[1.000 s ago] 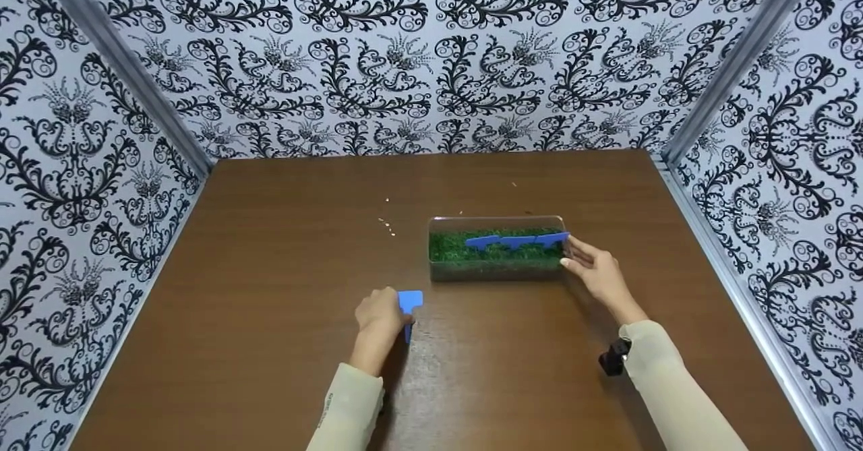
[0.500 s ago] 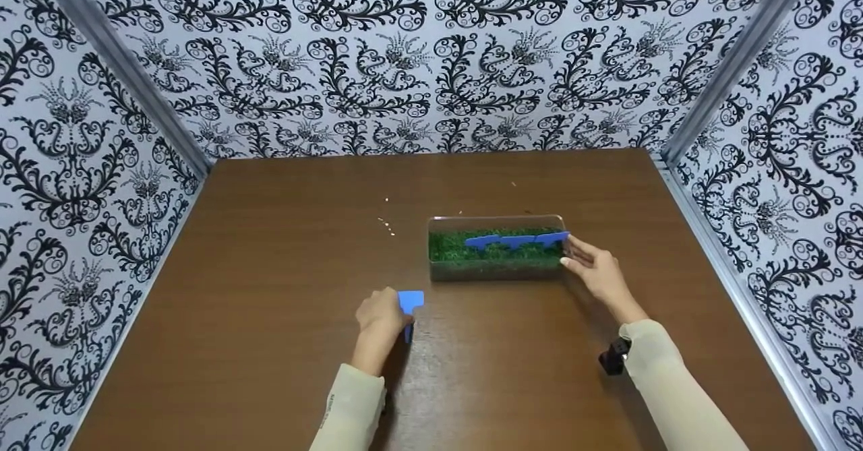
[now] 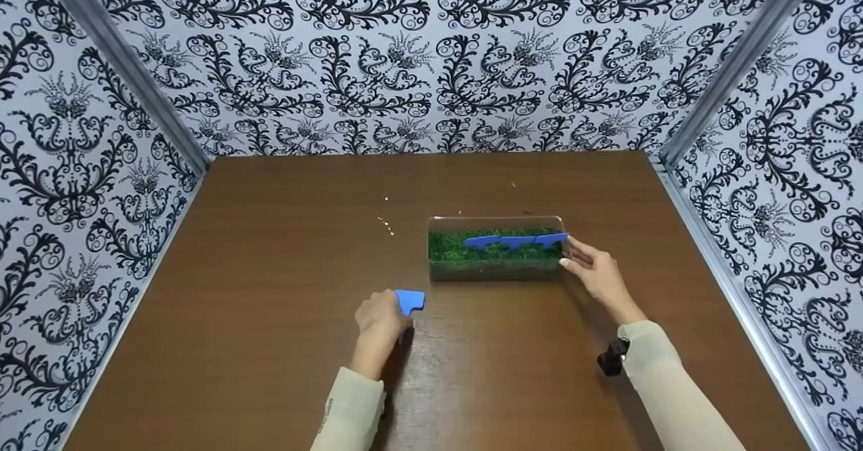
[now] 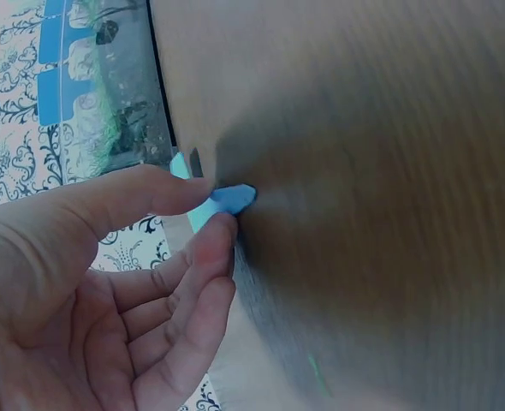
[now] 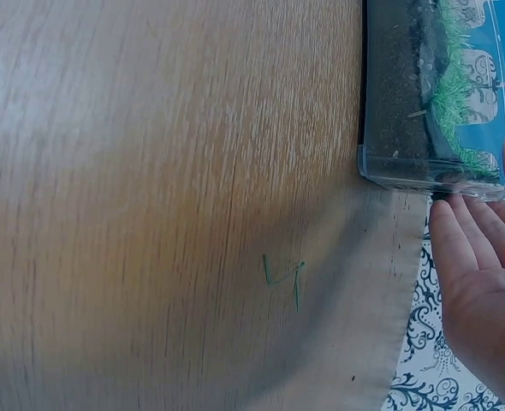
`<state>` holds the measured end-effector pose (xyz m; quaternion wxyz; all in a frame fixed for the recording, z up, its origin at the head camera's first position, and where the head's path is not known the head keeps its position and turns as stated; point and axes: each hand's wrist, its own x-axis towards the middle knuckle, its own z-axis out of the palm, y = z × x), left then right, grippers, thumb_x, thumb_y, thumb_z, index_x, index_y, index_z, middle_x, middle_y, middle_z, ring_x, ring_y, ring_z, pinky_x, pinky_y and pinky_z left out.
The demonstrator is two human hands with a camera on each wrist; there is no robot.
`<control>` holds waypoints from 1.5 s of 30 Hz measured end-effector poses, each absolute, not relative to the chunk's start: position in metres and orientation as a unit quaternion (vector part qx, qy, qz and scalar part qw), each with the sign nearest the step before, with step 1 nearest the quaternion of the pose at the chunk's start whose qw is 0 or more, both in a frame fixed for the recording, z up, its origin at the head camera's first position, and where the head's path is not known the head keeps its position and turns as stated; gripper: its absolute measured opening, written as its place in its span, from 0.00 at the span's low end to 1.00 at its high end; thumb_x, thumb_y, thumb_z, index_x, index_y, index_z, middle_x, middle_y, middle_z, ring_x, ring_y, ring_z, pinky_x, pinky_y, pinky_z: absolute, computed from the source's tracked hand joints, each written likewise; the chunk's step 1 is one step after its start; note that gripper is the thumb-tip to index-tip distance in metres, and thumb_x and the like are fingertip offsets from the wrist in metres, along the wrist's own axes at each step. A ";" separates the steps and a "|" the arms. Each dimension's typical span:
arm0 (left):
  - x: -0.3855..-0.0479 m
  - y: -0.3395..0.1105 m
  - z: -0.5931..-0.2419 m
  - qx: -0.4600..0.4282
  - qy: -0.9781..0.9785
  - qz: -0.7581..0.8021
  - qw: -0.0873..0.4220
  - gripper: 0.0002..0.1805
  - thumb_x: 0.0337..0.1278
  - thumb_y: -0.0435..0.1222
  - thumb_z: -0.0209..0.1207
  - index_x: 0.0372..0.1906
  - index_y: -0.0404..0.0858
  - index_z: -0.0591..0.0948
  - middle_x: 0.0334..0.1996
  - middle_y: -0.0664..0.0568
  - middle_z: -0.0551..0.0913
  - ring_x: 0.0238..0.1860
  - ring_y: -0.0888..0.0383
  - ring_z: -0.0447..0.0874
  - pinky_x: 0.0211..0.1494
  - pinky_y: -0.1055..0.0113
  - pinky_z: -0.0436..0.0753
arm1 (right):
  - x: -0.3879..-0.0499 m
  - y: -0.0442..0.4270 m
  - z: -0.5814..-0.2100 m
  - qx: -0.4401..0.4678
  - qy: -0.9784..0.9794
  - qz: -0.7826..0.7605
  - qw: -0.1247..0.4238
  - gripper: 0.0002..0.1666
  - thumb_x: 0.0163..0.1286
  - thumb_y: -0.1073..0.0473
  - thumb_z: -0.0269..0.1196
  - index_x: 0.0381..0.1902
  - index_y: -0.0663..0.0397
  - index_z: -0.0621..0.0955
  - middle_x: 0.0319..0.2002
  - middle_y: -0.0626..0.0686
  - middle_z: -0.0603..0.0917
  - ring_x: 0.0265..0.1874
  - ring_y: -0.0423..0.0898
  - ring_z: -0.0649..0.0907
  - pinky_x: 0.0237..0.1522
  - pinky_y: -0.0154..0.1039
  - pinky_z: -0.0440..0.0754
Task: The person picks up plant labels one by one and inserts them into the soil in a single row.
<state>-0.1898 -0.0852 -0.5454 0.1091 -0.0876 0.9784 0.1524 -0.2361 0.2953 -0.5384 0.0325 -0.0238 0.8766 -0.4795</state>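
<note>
Left of centre in the head view, my left hand [image 3: 379, 319] pinches a blue T-shaped plant label [image 3: 410, 299] above the table. Thumb and forefinger hold its narrow stem [image 4: 235, 199] in the left wrist view, and the other fingers are loosely bent. My right hand [image 3: 600, 276] rests against the right end of a clear plastic box [image 3: 499, 272]. Its fingers [image 5: 462, 235] look straight along that end wall in the right wrist view. Dark soil and green grass [image 3: 448, 243] fill the box. Several blue plant labels [image 3: 518, 241] stand in the grass in a row.
The brown wooden table [image 3: 283, 269] has white crumbs [image 3: 386, 224] left of the box. Green marks [image 5: 284, 278] show on the tabletop. Patterned walls [image 3: 431, 53] with metal corner posts close off the back and sides.
The plant label in my left hand has turned slightly, with its wide head now tilted. Both hands stay in about the same place, and the box has not visibly moved.
</note>
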 end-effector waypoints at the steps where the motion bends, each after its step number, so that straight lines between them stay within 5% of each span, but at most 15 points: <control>1: -0.189 -0.086 -0.545 -0.088 0.978 0.152 0.109 0.26 0.45 0.48 0.74 0.44 0.32 0.85 0.39 0.39 0.88 0.38 0.41 0.87 0.38 0.49 0.85 | -0.236 0.295 -0.538 -0.025 0.877 -0.479 0.033 0.34 0.75 0.59 0.59 0.74 0.63 0.64 0.68 0.68 0.71 0.67 0.61 0.75 0.64 0.47 0.75; 11: -0.185 -0.090 -0.543 -0.089 0.982 0.141 0.092 0.24 0.48 0.44 0.72 0.48 0.33 0.84 0.40 0.39 0.88 0.38 0.39 0.87 0.38 0.48 0.85 | -0.236 0.295 -0.538 -0.023 0.877 -0.479 0.033 0.34 0.76 0.58 0.58 0.74 0.62 0.64 0.69 0.68 0.71 0.67 0.61 0.75 0.64 0.49 0.74; 19: -0.184 -0.100 -0.543 -0.096 0.984 0.139 0.052 0.12 0.50 0.37 0.69 0.36 0.32 0.85 0.33 0.39 0.89 0.33 0.40 0.88 0.32 0.50 0.84 | -0.237 0.295 -0.540 -0.021 0.874 -0.484 0.030 0.34 0.75 0.58 0.60 0.74 0.62 0.64 0.68 0.68 0.72 0.67 0.61 0.75 0.64 0.47 0.75; 32: -0.183 -0.107 -0.548 -0.090 0.982 0.160 0.030 0.15 0.52 0.42 0.70 0.33 0.32 0.85 0.31 0.39 0.88 0.31 0.41 0.87 0.32 0.48 0.84 | -0.237 0.295 -0.540 -0.022 0.871 -0.489 0.032 0.34 0.74 0.60 0.60 0.74 0.62 0.64 0.68 0.68 0.72 0.67 0.61 0.74 0.63 0.47 0.75; 40: -0.186 -0.109 -0.548 -0.096 0.977 0.183 0.044 0.19 0.54 0.43 0.69 0.15 0.40 0.78 0.23 0.46 0.86 0.26 0.46 0.86 0.29 0.53 0.83 | -0.237 0.295 -0.540 -0.022 0.873 -0.487 0.029 0.34 0.75 0.58 0.59 0.74 0.62 0.64 0.68 0.68 0.72 0.67 0.61 0.75 0.63 0.44 0.76; 45: -0.185 -0.110 -0.550 -0.099 0.973 0.204 0.033 0.16 0.55 0.43 0.68 0.20 0.41 0.78 0.25 0.46 0.87 0.28 0.46 0.87 0.29 0.52 0.82 | -0.237 0.296 -0.541 -0.019 0.871 -0.490 0.029 0.34 0.74 0.59 0.60 0.74 0.62 0.65 0.68 0.67 0.72 0.67 0.60 0.75 0.62 0.42 0.77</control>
